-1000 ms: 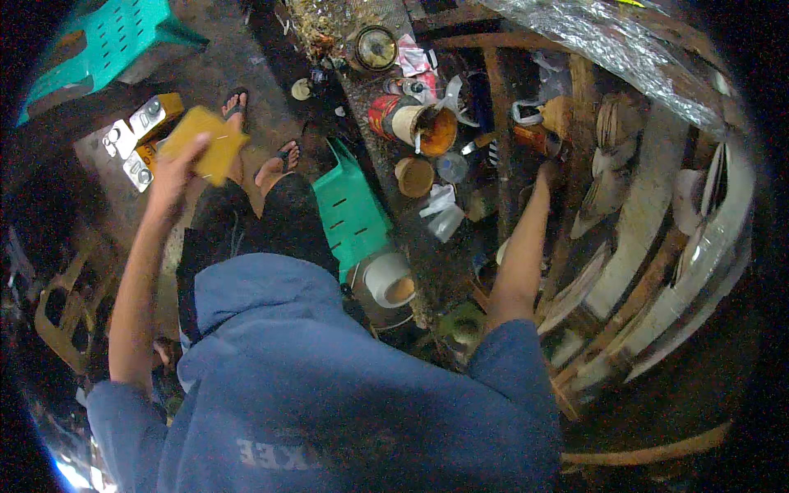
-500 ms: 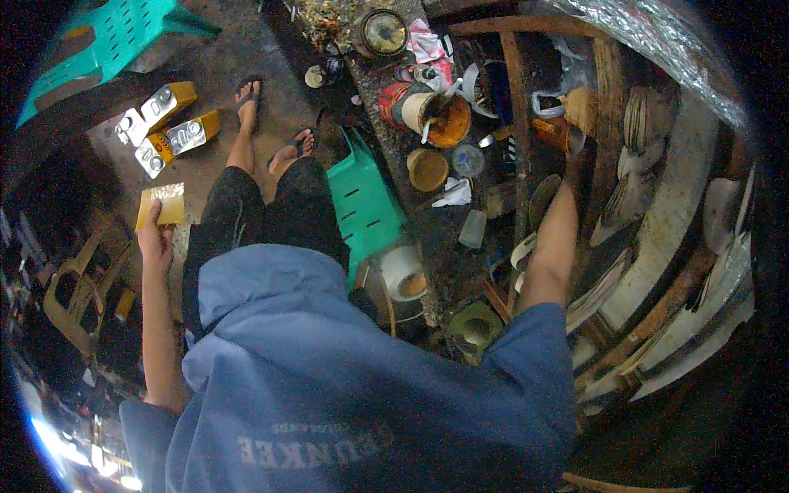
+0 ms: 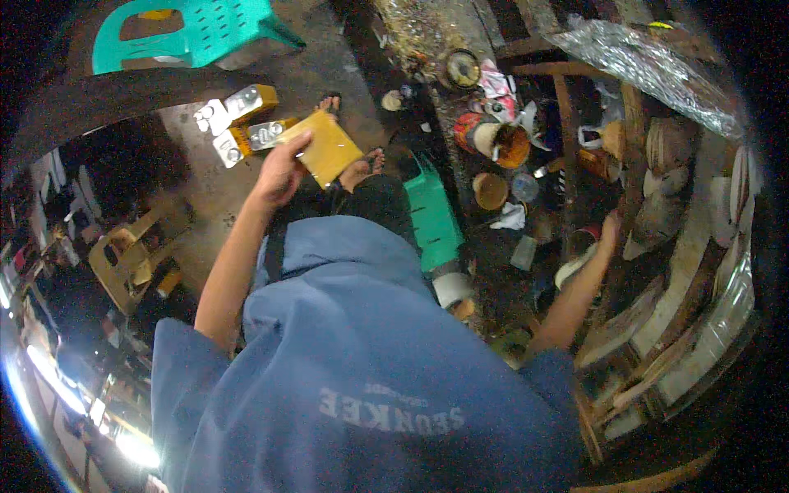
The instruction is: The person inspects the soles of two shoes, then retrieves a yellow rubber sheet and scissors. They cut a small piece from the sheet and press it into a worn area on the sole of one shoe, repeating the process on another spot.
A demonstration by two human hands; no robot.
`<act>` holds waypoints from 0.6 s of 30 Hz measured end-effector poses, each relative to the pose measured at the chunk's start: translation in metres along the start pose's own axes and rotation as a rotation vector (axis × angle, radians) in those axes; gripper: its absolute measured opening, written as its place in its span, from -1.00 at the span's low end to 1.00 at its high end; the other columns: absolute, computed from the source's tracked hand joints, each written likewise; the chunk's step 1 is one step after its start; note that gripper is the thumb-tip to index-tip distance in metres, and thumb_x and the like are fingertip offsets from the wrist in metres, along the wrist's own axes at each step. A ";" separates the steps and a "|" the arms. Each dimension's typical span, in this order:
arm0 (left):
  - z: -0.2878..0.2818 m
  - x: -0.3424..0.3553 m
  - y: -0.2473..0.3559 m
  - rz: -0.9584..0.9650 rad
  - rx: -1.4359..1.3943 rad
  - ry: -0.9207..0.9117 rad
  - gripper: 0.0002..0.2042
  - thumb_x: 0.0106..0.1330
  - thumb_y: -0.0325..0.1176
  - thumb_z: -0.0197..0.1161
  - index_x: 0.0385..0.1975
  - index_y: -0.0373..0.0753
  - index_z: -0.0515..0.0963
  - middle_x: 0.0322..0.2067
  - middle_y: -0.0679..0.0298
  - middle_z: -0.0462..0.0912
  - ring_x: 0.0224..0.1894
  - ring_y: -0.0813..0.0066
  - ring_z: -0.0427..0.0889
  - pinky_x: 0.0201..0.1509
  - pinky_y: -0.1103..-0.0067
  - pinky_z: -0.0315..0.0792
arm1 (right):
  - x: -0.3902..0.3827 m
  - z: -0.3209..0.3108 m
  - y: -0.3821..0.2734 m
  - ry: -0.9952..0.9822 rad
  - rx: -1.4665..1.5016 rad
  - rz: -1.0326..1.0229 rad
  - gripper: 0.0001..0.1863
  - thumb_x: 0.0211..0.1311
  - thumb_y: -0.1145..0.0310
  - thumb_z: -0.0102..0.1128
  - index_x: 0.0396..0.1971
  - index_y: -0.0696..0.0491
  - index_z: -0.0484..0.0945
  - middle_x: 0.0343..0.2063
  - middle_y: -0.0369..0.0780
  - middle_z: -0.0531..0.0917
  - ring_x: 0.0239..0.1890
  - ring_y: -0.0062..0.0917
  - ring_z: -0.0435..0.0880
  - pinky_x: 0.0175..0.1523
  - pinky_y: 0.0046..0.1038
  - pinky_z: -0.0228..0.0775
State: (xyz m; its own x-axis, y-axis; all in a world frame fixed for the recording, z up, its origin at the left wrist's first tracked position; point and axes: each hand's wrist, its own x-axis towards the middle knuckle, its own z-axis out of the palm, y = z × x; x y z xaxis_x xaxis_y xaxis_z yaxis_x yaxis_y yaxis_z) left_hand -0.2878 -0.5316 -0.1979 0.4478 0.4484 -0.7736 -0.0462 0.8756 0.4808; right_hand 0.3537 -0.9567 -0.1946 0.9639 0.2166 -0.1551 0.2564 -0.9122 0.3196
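My left hand [image 3: 283,171] grips a flat-faced, glossy yellow rectangular thing [image 3: 325,149] by its edge, out in front of my knees; whether it is a tin or a sheet, I cannot tell. Just beyond it, several yellow tins with silver tops [image 3: 251,100] lie close together on the floor. My right hand [image 3: 610,228] is at the wooden rack, beside a dark can with a reddish rim [image 3: 584,236]. Its fingers are blurred, so a hold cannot be made out. An orange-brown container [image 3: 597,164] sits a little farther off.
A green plastic chair [image 3: 197,37] stands at the far left, and a green stool [image 3: 434,215] by my legs. On the bench are an open can with orange-brown contents [image 3: 514,146], a round tan lid [image 3: 491,190] and a clear cup [image 3: 523,253]. Crumpled silver sheeting [image 3: 649,70] hangs right.
My left hand has swung inward and forward with the yellow rectangular thing. My right hand has drawn back from beside the orange-brown container. The whole view has shifted.
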 end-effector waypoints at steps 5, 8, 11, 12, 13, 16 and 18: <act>0.034 -0.013 0.029 0.082 0.208 -0.253 -0.50 0.48 -0.25 0.22 0.36 -0.27 0.40 0.22 0.21 0.58 0.24 0.32 0.59 0.36 0.35 0.46 | -0.030 -0.004 0.004 0.014 -0.054 -0.083 -0.58 0.54 0.22 -0.16 0.01 0.24 0.58 -0.22 0.17 0.71 -0.19 0.11 0.72 -0.10 0.03 0.55; 0.044 -0.017 0.037 0.155 0.175 -0.408 -0.49 0.39 -0.35 0.30 0.34 -0.25 0.44 0.19 0.21 0.62 0.25 0.34 0.58 0.36 0.36 0.45 | -0.078 -0.021 -0.020 0.286 -0.030 -0.198 -0.56 0.55 0.21 -0.19 0.01 0.23 0.58 -0.22 0.17 0.72 -0.22 0.14 0.71 -0.12 0.06 0.55; 0.049 -0.017 0.045 0.269 0.443 -0.351 -0.54 0.41 -0.32 0.31 0.29 -0.27 0.49 0.12 0.23 0.68 0.25 0.36 0.57 0.35 0.35 0.45 | -0.135 -0.043 -0.062 0.422 0.178 -0.099 -0.63 0.45 0.34 -0.01 0.13 0.17 0.56 -0.14 0.04 0.72 -0.15 0.06 0.70 -0.08 -0.05 0.55; 0.053 -0.019 0.047 0.319 0.609 -0.194 -0.60 0.31 -0.34 0.39 0.17 -0.16 0.64 0.08 0.27 0.73 0.19 0.33 0.60 0.33 0.36 0.45 | -0.154 -0.052 -0.071 0.571 0.222 -0.157 -0.64 0.47 0.36 -0.05 0.11 0.17 0.57 -0.13 0.08 0.72 -0.08 0.06 0.68 0.00 -0.03 0.51; 0.054 -0.022 0.052 0.619 0.751 -0.247 -0.60 0.25 -0.37 0.41 0.12 -0.12 0.68 0.08 0.29 0.74 0.18 0.30 0.61 0.32 0.37 0.46 | -0.173 -0.061 -0.078 0.739 0.247 -0.243 -0.64 0.48 0.37 -0.08 0.10 0.18 0.59 -0.13 0.11 0.72 -0.02 0.07 0.66 0.07 -0.01 0.47; 0.060 -0.038 0.071 1.263 1.217 -0.169 -0.53 -0.05 -0.42 0.45 -0.03 0.07 0.79 0.07 0.37 0.75 0.15 0.19 0.59 0.27 0.36 0.49 | -0.224 -0.074 -0.093 0.755 0.387 -0.130 -0.64 0.46 0.45 -0.06 0.14 0.16 0.57 -0.07 0.10 0.70 0.04 0.05 0.61 0.15 -0.06 0.43; 0.065 -0.048 0.084 1.371 1.215 -0.169 -0.55 -0.06 -0.38 0.47 -0.06 0.08 0.80 0.07 0.40 0.75 0.19 0.18 0.55 0.29 0.32 0.48 | -0.257 -0.074 -0.096 0.810 0.512 -0.093 -0.65 0.47 0.43 -0.05 0.15 0.17 0.56 -0.07 0.08 0.70 -0.01 -0.02 0.64 0.13 -0.11 0.45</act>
State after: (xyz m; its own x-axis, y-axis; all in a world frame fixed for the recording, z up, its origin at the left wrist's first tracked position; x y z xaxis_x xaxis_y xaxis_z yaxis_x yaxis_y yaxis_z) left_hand -0.2554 -0.4918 -0.0935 0.7340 0.5626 0.3804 0.1473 -0.6787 0.7195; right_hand 0.0869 -0.8988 -0.1159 0.7478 0.2947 0.5949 0.4563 -0.8790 -0.1381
